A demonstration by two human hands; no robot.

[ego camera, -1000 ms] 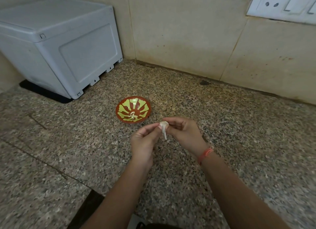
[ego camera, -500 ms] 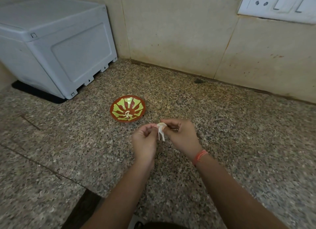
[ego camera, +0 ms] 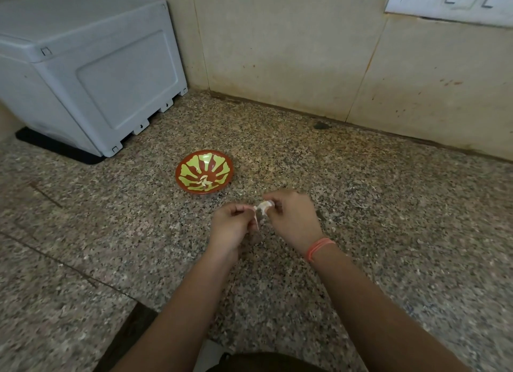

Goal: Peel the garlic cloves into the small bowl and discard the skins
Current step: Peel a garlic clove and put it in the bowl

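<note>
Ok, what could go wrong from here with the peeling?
1. The garlic clove pinched in the right hand is held over the counter, short of the bowl; if it slips, it likely lands on the counter.
2. The skin the left hand pulls hangs loose and may tear, dropping scraps onto the speckled stone.

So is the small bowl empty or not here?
Not empty: the small bowl holds a few pale pieces at its centre, likely peeled garlic, though too small to tell for sure.
</note>
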